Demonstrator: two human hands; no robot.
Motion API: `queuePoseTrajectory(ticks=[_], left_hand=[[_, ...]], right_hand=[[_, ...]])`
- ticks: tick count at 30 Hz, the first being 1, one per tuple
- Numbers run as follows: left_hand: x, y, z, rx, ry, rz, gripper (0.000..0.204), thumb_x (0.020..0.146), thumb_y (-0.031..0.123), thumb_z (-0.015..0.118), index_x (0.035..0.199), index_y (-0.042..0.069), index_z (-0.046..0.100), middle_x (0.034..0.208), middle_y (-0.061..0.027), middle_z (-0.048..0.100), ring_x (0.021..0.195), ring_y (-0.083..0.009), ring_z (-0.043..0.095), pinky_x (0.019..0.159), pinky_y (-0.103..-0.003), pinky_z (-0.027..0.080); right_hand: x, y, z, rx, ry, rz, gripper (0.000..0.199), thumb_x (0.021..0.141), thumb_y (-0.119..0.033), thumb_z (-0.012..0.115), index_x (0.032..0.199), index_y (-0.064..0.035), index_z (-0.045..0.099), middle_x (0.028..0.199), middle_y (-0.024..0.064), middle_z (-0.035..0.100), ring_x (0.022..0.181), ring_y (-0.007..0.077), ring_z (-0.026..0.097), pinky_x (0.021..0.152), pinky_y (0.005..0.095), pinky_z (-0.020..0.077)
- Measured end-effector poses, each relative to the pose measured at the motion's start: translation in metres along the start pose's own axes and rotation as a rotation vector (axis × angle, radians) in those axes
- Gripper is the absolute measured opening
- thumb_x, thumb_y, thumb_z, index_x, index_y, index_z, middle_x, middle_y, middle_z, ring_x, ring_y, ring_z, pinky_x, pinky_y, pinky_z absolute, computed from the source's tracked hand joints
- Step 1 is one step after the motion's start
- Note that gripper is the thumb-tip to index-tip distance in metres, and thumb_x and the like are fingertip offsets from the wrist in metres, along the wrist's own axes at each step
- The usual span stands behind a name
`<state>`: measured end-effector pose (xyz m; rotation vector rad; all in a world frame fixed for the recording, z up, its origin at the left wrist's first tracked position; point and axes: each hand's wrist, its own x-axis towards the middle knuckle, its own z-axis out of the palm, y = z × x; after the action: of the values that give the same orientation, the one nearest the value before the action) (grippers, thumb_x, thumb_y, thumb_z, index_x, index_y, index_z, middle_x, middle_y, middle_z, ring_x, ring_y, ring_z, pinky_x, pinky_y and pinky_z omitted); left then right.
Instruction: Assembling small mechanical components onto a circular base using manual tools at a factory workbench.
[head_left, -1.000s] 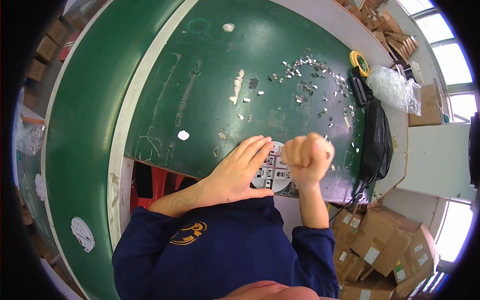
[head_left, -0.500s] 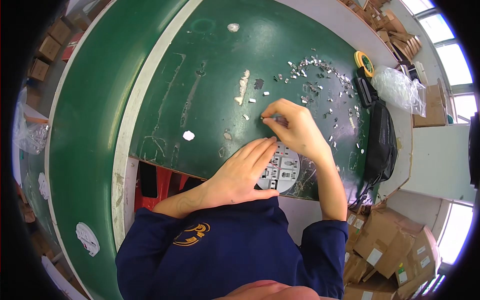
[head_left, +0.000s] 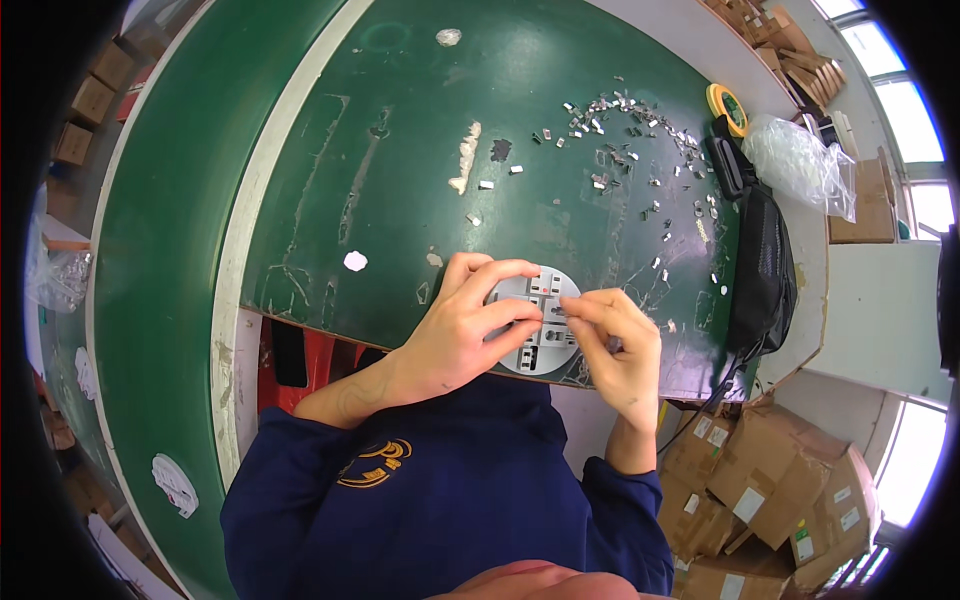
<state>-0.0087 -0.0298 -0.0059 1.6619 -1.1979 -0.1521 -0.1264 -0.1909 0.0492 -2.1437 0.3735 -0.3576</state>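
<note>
A green worktable [head_left: 330, 150] fills most of the view, its surface scratched and worn, its near edge curving past the person's chest. Cardboard boxes [head_left: 770, 490] are stacked on the floor at the near right. A black bag [head_left: 765, 265] lies along the right edge of the table, with a clear plastic bag [head_left: 800, 160] and a yellow tape roll [head_left: 727, 103] beyond it at the far right.

A round grey disc [head_left: 535, 325] with small slots lies flat at the near edge of the table, directly in front of the person. The left hand [head_left: 465, 320] rests on the left part of the disc, fingers spread and curled over its rim, holding it steady. The right hand [head_left: 615, 345] is at the right side of the disc, thumb and forefinger pinched together over its centre; whether a piece is between them cannot be told.

Loose small metal pieces [head_left: 630, 135] are scattered on the far right of the table, well apart from both hands. The right hand is nearer to them; they lie far and slightly right of the disc.
</note>
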Motion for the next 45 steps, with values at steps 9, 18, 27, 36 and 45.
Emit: queuePoseTrajectory(ticks=[9, 18, 27, 36, 45], left_hand=[[0.005, 0.003, 0.005, 0.016, 0.06, -0.057, 0.017, 0.075, 0.006, 0.079, 0.089, 0.011, 0.071, 0.122, -0.0021, 0.059, 0.101, -0.0241, 0.045, 0.076, -0.031, 0.045], [0.006, 0.003, 0.005, 0.019, 0.063, -0.047, 0.015, 0.075, 0.007, 0.078, 0.088, 0.01, 0.071, 0.121, -0.0031, 0.059, 0.101, -0.0258, 0.045, 0.081, -0.033, 0.045], [0.005, 0.003, 0.006, 0.005, 0.05, -0.053, 0.015, 0.075, 0.006, 0.078, 0.088, 0.009, 0.07, 0.121, -0.0037, 0.059, 0.101, -0.0262, 0.045, 0.081, -0.034, 0.046], [-0.001, 0.001, -0.002, -0.056, 0.073, -0.056, 0.019, 0.073, 0.0, 0.078, 0.088, 0.006, 0.069, 0.117, -0.0053, 0.061, 0.096, -0.0227, 0.05, 0.075, -0.031, 0.048], [-0.002, -0.003, 0.0, -0.03, 0.117, -0.048, 0.017, 0.073, -0.002, 0.077, 0.085, 0.004, 0.065, 0.111, -0.0057, 0.063, 0.096, -0.0226, 0.056, 0.075, -0.032, 0.049]], right_hand=[[-0.013, 0.01, 0.011, -0.068, 0.146, -0.153, 0.019, 0.074, 0.008, 0.076, 0.091, -0.0014, 0.073, 0.087, 0.0041, 0.067, 0.051, 0.002, 0.043, 0.046, 0.0191, 0.0321], [-0.015, 0.008, 0.018, -0.147, 0.19, -0.228, 0.018, 0.072, 0.006, 0.078, 0.087, -0.0019, 0.072, 0.086, 0.0037, 0.067, 0.049, 0.002, 0.041, 0.044, 0.0191, 0.0311], [-0.011, 0.002, 0.015, -0.272, 0.096, -0.292, 0.019, 0.075, 0.007, 0.074, 0.091, -0.0027, 0.07, 0.085, 0.0083, 0.065, 0.058, 0.0171, 0.06, 0.05, 0.028, 0.0464], [0.007, -0.006, 0.004, -0.285, -0.129, -0.28, 0.016, 0.078, 0.005, 0.071, 0.092, -0.0026, 0.068, 0.087, 0.0085, 0.063, 0.067, 0.0255, 0.065, 0.057, 0.0328, 0.0513], [0.012, -0.007, 0.009, -0.346, -0.211, -0.246, 0.014, 0.078, 0.004, 0.068, 0.091, -0.0023, 0.067, 0.087, 0.0091, 0.062, 0.068, 0.0279, 0.064, 0.058, 0.0361, 0.052]])
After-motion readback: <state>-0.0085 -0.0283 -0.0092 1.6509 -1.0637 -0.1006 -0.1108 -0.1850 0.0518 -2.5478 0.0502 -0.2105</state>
